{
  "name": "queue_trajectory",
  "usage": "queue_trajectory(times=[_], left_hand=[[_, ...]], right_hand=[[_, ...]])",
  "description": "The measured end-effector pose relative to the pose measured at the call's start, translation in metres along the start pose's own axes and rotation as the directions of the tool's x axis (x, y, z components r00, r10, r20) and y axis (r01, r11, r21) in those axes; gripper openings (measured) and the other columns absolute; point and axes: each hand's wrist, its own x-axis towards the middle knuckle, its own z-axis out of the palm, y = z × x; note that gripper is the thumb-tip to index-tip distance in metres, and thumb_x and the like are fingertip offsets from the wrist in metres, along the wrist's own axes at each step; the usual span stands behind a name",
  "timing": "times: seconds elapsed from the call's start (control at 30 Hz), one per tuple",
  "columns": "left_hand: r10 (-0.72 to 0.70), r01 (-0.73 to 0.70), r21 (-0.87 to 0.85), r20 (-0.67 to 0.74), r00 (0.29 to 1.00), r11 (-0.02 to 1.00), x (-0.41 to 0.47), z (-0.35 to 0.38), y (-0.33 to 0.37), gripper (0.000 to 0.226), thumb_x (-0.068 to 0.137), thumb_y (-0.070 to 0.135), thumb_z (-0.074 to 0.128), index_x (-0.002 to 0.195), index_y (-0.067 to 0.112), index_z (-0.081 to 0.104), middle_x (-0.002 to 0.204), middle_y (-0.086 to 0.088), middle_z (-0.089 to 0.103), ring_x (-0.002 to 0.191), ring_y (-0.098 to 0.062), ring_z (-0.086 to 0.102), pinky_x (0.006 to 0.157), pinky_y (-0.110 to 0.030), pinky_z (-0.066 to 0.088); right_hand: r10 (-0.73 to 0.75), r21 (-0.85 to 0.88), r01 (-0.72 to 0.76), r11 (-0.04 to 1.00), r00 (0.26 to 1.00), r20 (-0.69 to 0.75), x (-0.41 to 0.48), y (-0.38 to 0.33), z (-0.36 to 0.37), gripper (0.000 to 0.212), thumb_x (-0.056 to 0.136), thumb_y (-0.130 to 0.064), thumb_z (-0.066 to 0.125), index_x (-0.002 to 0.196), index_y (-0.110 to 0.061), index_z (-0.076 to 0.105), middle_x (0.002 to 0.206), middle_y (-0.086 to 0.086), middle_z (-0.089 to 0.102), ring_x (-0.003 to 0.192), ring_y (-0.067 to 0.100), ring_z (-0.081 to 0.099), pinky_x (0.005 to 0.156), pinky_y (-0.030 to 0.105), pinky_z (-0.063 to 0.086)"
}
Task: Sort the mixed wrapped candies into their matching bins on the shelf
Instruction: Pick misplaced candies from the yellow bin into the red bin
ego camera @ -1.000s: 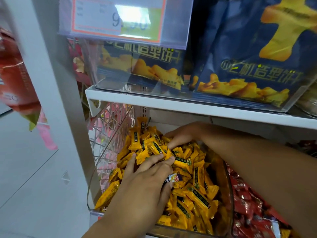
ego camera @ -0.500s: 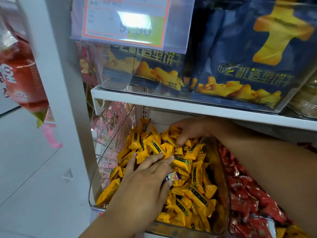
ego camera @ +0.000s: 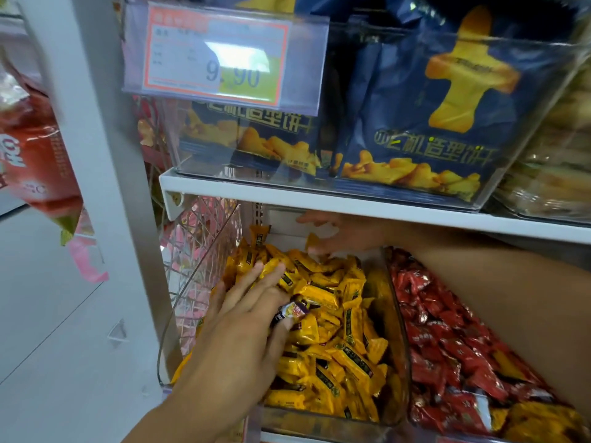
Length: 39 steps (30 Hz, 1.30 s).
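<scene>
— What's in our bins?
— The clear bin (ego camera: 192, 298) on the lower shelf is heaped with yellow candies (ego camera: 348, 356). Red candies (ego camera: 447, 330) lie just past its right wall.
— And our hands?
— Our left hand (ego camera: 243, 318) lies with fingers spread on the yellow heap, its thumb pinching a purple-and-white candy (ego camera: 292, 311). Our right hand (ego camera: 345, 233), at the bin's back, is too blurred to tell.

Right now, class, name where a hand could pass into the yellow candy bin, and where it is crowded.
Free: the gap under the white shelf, above the yellow candies, left of the right hand. Crowded: the heap's front-left under the left hand; the red candies under the right forearm.
</scene>
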Motion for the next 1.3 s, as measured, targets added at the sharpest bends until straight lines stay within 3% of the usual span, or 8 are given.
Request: queue_trajectory(times=[0.17, 0.27, 0.53, 0.67, 0.8, 0.97, 1.2, 1.3], left_hand=[[-0.191, 0.162, -0.173, -0.168, 0.967, 0.971, -0.014, -0.021, -0.011, 0.011, 0.086, 0.053, 0.038, 0.093, 0.045, 0.043, 0.144, 0.028, 0.037, 0.129, 0.009, 0.032, 0.102, -0.02, 0.03], [-0.177, 0.153, -0.173, -0.135, 0.975, 0.973, -0.027, -0.019, -0.019, 0.012, 0.092, 0.055, 0.041, 0.092, 0.044, 0.045, 0.144, 0.025, 0.039, 0.129, 0.009, 0.034, 0.101, -0.021, 0.032], [-0.141, 0.133, -0.134, -0.054, 0.989, 0.982, -0.039, -0.025, -0.023, 0.02, 0.088, 0.061, 0.03, 0.097, 0.048, 0.041, 0.136, 0.036, 0.034, 0.131, 0.01, 0.027, 0.101, -0.005, 0.024], [-0.156, 0.155, -0.084, -0.003, 0.988, 0.984, -0.049, -0.052, -0.009, 0.023, 0.088, 0.063, 0.028, 0.105, 0.05, 0.037, 0.098, 0.033, 0.051, 0.095, 0.005, 0.051, 0.072, -0.016, 0.043], [-0.233, 0.225, 0.087, 0.093, 0.968, 0.97, -0.06, -0.074, -0.005, 0.016, 0.093, 0.058, 0.031, 0.109, 0.055, 0.027, 0.085, 0.02, 0.06, 0.078, -0.003, 0.057, 0.069, -0.019, 0.046], [-0.254, 0.255, 0.026, 0.235, 0.938, 0.966, -0.069, -0.082, -0.016, 0.005, 0.096, 0.051, 0.039, 0.096, 0.053, 0.034, 0.093, 0.02, 0.056, 0.081, 0.001, 0.052, 0.077, -0.022, 0.048], [-0.121, 0.125, 0.004, 0.273, 0.954, 0.992, -0.077, -0.068, -0.026, 0.016, 0.091, 0.053, 0.038, 0.103, 0.043, 0.042, 0.105, 0.029, 0.039, 0.102, 0.011, 0.037, 0.082, -0.015, 0.04], [-0.087, 0.097, -0.027, 0.265, 0.96, 0.995, -0.08, -0.063, -0.033, 0.022, 0.082, 0.062, 0.036, 0.094, 0.045, 0.043, 0.103, 0.03, 0.039, 0.1, 0.009, 0.039, 0.079, -0.016, 0.042]], right_hand=[[-0.016, -0.205, 0.091, 0.975, 0.94, 0.341, -0.026, -0.038, 0.025, 0.086, 0.082, -0.041, 0.072, 0.146, -0.054, 0.016, 0.161, -0.012, -0.005, 0.147, 0.015, 0.003, 0.119, 0.043, 0.013], [-0.034, -0.339, 0.154, 0.928, 0.941, 0.337, -0.012, -0.038, 0.053, 0.092, 0.077, -0.048, 0.074, 0.142, -0.062, 0.011, 0.158, -0.016, -0.02, 0.147, 0.023, -0.01, 0.119, 0.053, 0.009], [0.202, -0.464, -0.132, 0.876, 0.974, 0.104, 0.004, 0.0, 0.012, 0.074, 0.087, -0.054, 0.061, 0.149, -0.042, 0.023, 0.161, 0.004, 0.009, 0.147, 0.03, 0.013, 0.117, 0.042, 0.019], [-0.033, -0.222, 0.047, 0.974, 0.997, 0.065, -0.007, -0.037, 0.017, 0.051, 0.093, -0.04, 0.059, 0.141, -0.036, 0.043, 0.147, 0.0, 0.038, 0.135, 0.019, 0.037, 0.107, 0.025, 0.03], [-0.227, -0.28, 0.259, 0.924, 0.964, 0.142, 0.001, -0.093, 0.05, 0.042, 0.094, -0.046, 0.054, 0.135, -0.047, 0.045, 0.158, -0.005, 0.021, 0.144, 0.016, 0.014, 0.117, 0.031, 0.01], [-0.106, -0.449, 0.181, 0.875, 0.977, 0.186, 0.023, -0.083, 0.082, 0.056, 0.087, -0.071, 0.037, 0.14, -0.058, 0.026, 0.16, -0.014, 0.008, 0.148, 0.023, -0.004, 0.115, 0.062, 0.001], [0.175, -0.504, -0.122, 0.855, 0.983, 0.059, 0.01, -0.008, 0.04, 0.067, 0.076, -0.081, 0.019, 0.14, -0.063, 0.018, 0.162, -0.012, 0.002, 0.149, 0.028, -0.003, 0.115, 0.062, -0.001], [0.014, -0.308, 0.004, 0.951, 0.998, 0.055, 0.004, -0.045, 0.041, 0.054, 0.089, -0.065, 0.032, 0.14, -0.048, 0.038, 0.158, -0.006, 0.023, 0.145, 0.018, 0.021, 0.117, 0.034, 0.014]])
